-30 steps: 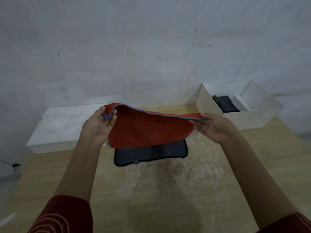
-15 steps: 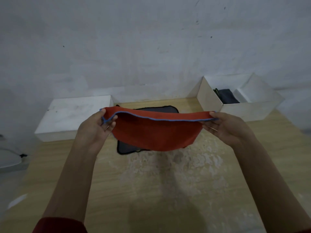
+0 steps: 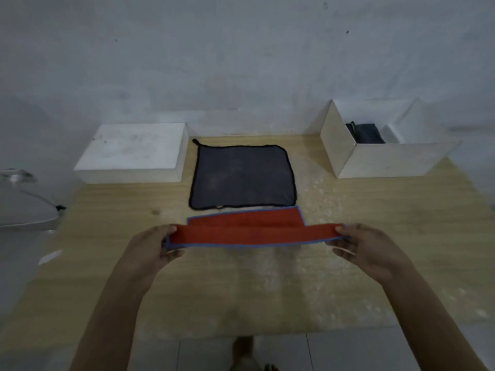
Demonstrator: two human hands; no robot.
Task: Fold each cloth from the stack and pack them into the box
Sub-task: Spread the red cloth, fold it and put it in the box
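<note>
Head view, looking down on a wooden bench (image 3: pixel 107 263). Two hands are holding a red cloth (image 3: pixel 249 232) stretched between them, low over the bench and just in front of a grey cloth (image 3: pixel 242 178) lying flat. The left hand (image 3: pixel 152 250) is pinching the cloth's left end and the right hand (image 3: pixel 364 247) its right end.

The layers are sitting offset, so if one pinch loosens or the hands lower unevenly, the layers may slide and the fold come out crooked.

The red cloth is looking thin and limp, edged in blue, doubled into a long band with a shorter flap showing behind it. Whether that flap is touching the bench is unclear. The box (image 3: pixel 385 160) is standing open at far right, well apart, already holding a dark folded cloth (image 3: pixel 365 133).
</note>
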